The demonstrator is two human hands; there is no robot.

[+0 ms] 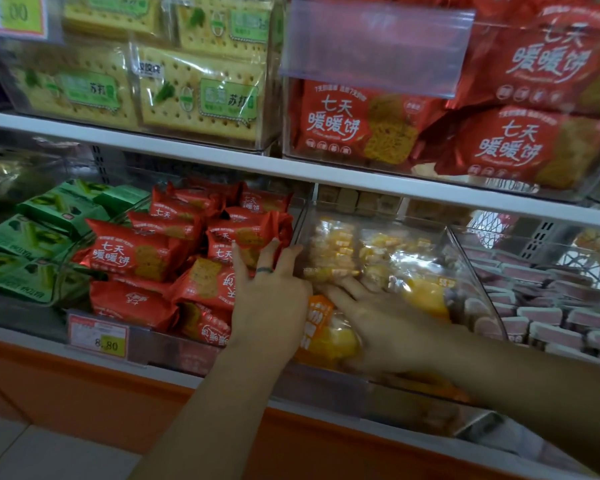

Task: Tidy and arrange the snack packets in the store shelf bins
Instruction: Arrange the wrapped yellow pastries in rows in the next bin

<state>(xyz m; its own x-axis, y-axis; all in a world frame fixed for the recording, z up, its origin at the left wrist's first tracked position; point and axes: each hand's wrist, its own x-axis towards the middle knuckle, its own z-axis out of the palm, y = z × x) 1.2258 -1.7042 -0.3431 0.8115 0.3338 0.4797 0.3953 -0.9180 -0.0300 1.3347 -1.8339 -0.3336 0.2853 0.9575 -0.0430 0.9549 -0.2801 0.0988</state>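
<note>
My left hand (269,296) is spread flat with straight fingers at the divider between two lower-shelf bins, its fingertips touching the red snack packets (142,254). My right hand (378,317) lies inside the clear bin (471,271) to the right, fingers extended over yellow-orange snack packets (329,337). More clear packets with yellow pieces (333,251) fill the back of that bin. Whether my right hand's fingers curl round a packet is blurred.
Green packets (32,237) fill the lower-left bin, pink-white packets (548,317) the lower-right one. The upper shelf (222,161) carries bins of green-label crackers (194,95) and big red packets (361,123). A price tag (99,337) hangs on the orange shelf front.
</note>
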